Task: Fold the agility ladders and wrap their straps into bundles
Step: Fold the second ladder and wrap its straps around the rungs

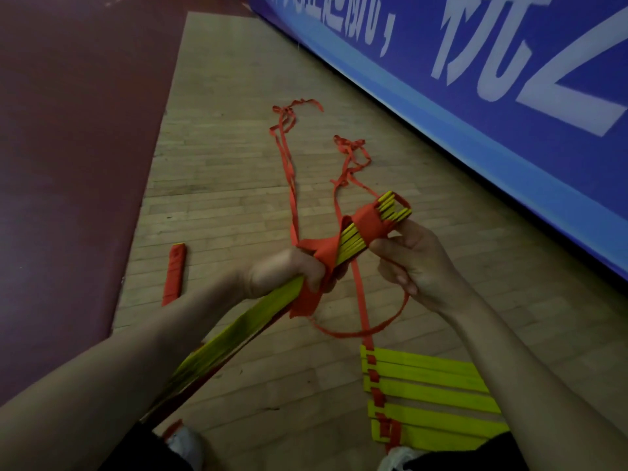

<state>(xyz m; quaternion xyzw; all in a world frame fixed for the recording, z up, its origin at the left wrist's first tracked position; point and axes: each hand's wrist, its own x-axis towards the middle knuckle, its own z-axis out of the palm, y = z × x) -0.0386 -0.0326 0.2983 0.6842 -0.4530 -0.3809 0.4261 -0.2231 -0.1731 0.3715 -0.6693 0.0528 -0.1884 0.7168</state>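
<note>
Two pale shoes at the bottom edge, one left [185, 443], one right [394, 458]. Just beyond the right shoe, one unfolded agility ladder of flat yellow plastic rungs [424, 392] lies on the floor, at least five rungs showing, overlapped, with a red strap threaded down their left ends.

Two hands, both busy. The left hand [289, 270] grips one folded stack of flat yellow plastic rungs [238, 321] around its middle, fingers curled over rungs and strap together. The stack is in the air, slanting from the lower left up to the right. The right hand [407, 263] holds the stack's far end from below, thumb and fingertips closed on it beside the red fabric strap wrap [368, 220], which is wound around the rungs. Rung count in the stack: several edges show, exact number can't be told.

One slack strap loop [360, 331] hangs under the hands. Two long red strap tails [290, 185] run from the stack away over the pale wooden plank floor [221, 164], ending in two loose tangles, one farther left [292, 107], one nearer right [351, 146].

One finished red-wrapped bundle [174, 273] lies on the planks left of the left hand, apart from it, near the dark maroon floor area [68, 130].

Farthest: one blue banner with large white characters [475, 79] along the right.
</note>
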